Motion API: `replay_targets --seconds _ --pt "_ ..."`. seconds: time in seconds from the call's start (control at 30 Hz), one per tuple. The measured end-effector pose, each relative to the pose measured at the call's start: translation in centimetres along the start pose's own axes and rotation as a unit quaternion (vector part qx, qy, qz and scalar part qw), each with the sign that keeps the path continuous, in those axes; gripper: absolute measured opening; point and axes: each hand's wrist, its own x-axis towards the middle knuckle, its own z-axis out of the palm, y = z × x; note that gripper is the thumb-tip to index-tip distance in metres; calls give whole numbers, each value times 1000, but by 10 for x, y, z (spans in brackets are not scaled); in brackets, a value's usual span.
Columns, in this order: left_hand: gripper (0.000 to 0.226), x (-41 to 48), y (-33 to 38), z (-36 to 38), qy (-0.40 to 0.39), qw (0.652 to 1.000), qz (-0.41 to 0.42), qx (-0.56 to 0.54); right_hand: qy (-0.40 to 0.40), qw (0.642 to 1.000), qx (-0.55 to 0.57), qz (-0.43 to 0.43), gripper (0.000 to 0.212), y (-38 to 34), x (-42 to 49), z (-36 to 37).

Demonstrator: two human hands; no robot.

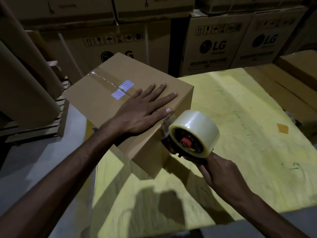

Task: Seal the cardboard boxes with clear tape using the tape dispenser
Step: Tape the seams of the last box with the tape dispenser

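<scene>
Nearest the lens, the left forearm runs up from the bottom left corner, stretched out almost straight, and ends in the left hand (140, 110) lying palm down on top of the cardboard box (89, 98). Its grip is wide: the fingers are straight and spread, pressing flat on the lid and holding nothing, with the thumb pointing toward the box's right edge. The box sits closed at the left end of the yellow table (240, 117), turned cornerwise to the viewer. A strip of clear tape (103, 79) runs along its centre seam, crossed by a white patterned label (122, 89) just beyond the fingertips. Right of the thumb, the tape dispenser (188, 140) is tilted with its front end at the box's upper right edge, its thick roll of clear tape (197, 124) facing the camera. Below it, the right hand (221, 176) comes in from the bottom right with a bent wrist, its grip closed tightly round the dispenser's handle. Printed cartons (214, 47) are stacked behind the table.
</scene>
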Motion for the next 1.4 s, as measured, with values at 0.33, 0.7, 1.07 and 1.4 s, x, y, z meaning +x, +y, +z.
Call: replay_targets --seconds 0.33,0.7,1.07,1.4 --pt "53 3 2 3 10 1000 -1 11 -10 999 13 34 31 3 -10 15" --pt "53 10 3 -4 3 1000 -5 -8 -80 980 82 160 46 -6 -9 29" --pt "69 16 13 -5 1 1000 12 14 -75 760 393 512 17 -38 -80 78" --pt "82 20 25 -3 19 997 33 65 48 732 379 564 28 48 -82 103"
